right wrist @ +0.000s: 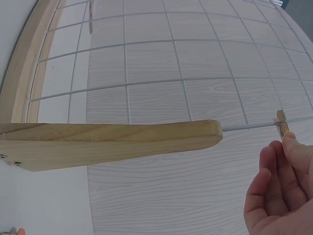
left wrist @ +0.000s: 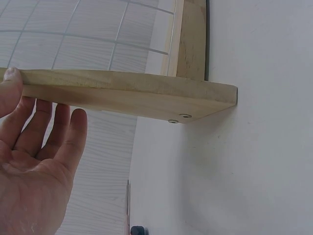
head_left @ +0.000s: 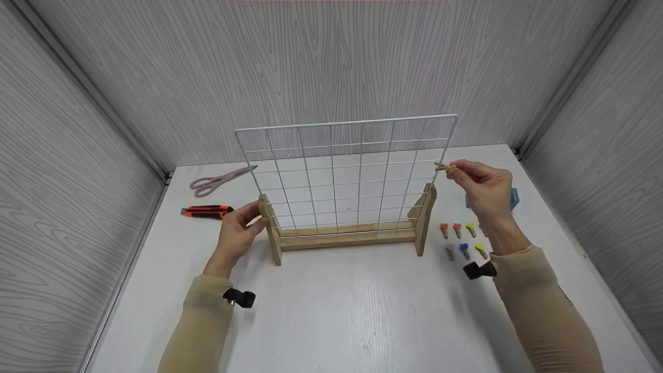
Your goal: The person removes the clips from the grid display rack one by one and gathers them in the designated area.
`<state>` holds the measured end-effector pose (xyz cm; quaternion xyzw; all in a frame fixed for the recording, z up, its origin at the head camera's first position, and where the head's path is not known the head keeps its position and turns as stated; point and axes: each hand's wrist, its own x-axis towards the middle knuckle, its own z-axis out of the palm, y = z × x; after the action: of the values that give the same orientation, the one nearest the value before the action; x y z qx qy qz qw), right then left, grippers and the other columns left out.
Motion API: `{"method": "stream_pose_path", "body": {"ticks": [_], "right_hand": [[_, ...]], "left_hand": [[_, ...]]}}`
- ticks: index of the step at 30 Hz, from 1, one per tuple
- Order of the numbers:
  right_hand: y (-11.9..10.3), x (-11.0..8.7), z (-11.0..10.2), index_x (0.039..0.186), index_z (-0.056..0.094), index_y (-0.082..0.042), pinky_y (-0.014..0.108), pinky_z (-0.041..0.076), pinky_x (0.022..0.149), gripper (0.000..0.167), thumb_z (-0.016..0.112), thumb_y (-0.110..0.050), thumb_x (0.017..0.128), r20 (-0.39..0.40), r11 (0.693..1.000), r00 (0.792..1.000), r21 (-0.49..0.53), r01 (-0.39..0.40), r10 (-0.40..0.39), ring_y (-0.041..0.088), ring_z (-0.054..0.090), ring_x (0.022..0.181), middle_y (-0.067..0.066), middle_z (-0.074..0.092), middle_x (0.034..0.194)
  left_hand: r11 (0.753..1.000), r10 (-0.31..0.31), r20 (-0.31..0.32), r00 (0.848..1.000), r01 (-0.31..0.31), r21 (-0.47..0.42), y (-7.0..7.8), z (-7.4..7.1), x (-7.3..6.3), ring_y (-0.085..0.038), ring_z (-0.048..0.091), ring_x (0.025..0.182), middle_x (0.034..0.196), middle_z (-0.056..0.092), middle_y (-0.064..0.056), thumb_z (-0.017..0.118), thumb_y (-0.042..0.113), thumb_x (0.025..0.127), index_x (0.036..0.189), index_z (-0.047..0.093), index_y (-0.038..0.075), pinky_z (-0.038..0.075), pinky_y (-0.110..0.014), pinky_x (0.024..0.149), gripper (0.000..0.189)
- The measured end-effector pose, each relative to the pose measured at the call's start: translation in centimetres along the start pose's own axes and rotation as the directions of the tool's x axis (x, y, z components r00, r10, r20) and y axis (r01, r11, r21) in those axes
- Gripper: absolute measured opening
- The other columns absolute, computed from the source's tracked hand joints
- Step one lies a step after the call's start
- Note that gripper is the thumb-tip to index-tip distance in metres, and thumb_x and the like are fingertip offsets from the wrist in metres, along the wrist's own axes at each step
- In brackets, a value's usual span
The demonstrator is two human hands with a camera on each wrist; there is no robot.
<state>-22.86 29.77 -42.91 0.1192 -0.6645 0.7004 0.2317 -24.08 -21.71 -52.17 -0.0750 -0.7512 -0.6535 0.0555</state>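
Note:
A white wire grid panel [head_left: 346, 168] stands upright in a wooden stand [head_left: 347, 241]. My left hand [head_left: 237, 237] holds the stand's left side board [left wrist: 127, 88], thumb on one face and fingers against the other. At the grid's right edge, above the right side board [head_left: 426, 220], my right hand [head_left: 489, 190] pinches a small wooden clothespin [right wrist: 282, 123] with a yellow decoration. The clothespin's jaws are at the edge wire; whether they grip it I cannot tell. Several small clothespins [head_left: 464, 248] with coloured heart tops lie in two rows below my right hand, partly hidden by the wrist.
Pinkish-grey scissors [head_left: 210, 184] lie at the back left, behind an orange and black utility knife [head_left: 206, 210] near my left hand. A teal object [head_left: 514, 199] is mostly hidden behind my right hand. Grey wood-grain walls [head_left: 331, 62] enclose the white table [head_left: 336, 311].

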Motion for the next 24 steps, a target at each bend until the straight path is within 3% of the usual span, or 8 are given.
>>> {"method": "stream_pose_path", "body": {"ticks": [6, 15, 24], "right_hand": [[0.0, 0.0, 0.0, 0.114, 0.078, 0.021, 0.02, 0.067, 0.089, 0.016, 0.073, 0.016, 0.1, 0.01, 0.999, 0.999, 0.03, 0.035, -0.035, 0.006, 0.083, 0.089, -0.003, 0.088, 0.096], [-0.2, -0.1, -1.2, 0.118, 0.076, 0.022, 0.017, 0.062, 0.075, 0.019, 0.074, 0.012, 0.101, -0.047, 0.999, 0.999, -0.04, -0.011, 0.009, 0.005, 0.079, 0.08, -0.005, 0.086, 0.089], [-0.6, -0.8, -2.9, 0.119, 0.083, 0.009, 0.02, 0.066, 0.079, 0.018, 0.075, 0.008, 0.102, -0.079, 0.995, 0.994, -0.06, -0.082, 0.077, 0.008, 0.084, 0.088, -0.004, 0.088, 0.096]], "left_hand": [[1.0, 0.005, 0.01, 1.0, -0.005, 0.009, -0.1, -0.1, 0.1, 0.006, 0.071, 0.116, 0.137, 0.076, -0.03, 0.071, -0.016, 0.098, 0.139, 0.069, -0.016, 0.059, -0.012, 0.098, 0.041], [1.0, -0.007, 0.02, 1.0, 0.007, 0.0, -0.1, -0.1, 0.2, 0.007, 0.07, 0.117, 0.141, 0.073, -0.033, 0.071, -0.015, 0.1, 0.142, 0.068, -0.015, 0.058, -0.012, 0.099, 0.042], [1.0, 0.012, 0.008, 1.0, -0.012, -0.018, -0.3, 0.0, 0.3, 0.007, 0.071, 0.115, 0.139, 0.074, -0.034, 0.071, -0.018, 0.098, 0.141, 0.067, -0.017, 0.058, -0.013, 0.099, 0.044]]}}
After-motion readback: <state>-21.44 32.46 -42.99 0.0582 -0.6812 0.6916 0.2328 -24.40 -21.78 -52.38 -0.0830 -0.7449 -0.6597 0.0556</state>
